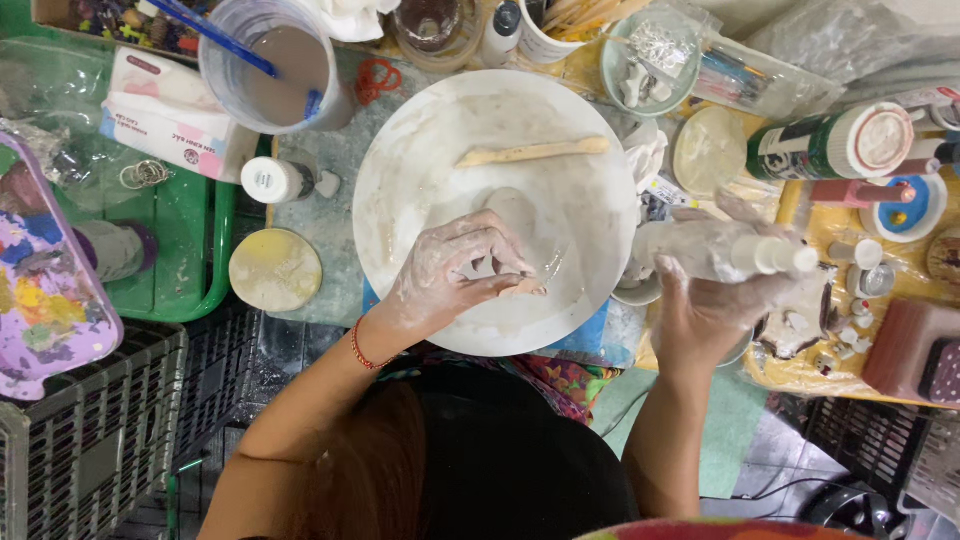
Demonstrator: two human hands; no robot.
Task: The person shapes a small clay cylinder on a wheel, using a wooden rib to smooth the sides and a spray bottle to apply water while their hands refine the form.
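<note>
Left hand [450, 275]: fingertips pinched on clay lump [512, 215] at centre of white plate [590, 240]; keep pressure light. Right hand [715, 295]: gripping clay-smeared bottle [720, 250] beside plate; hold level.

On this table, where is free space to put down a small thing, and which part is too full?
Free: the round white board right of the left hand, below the wooden stick; also the green tray beneath the tissue pack. Crowded: the yellow area beside the right hand, holding a spray bottle.
</note>
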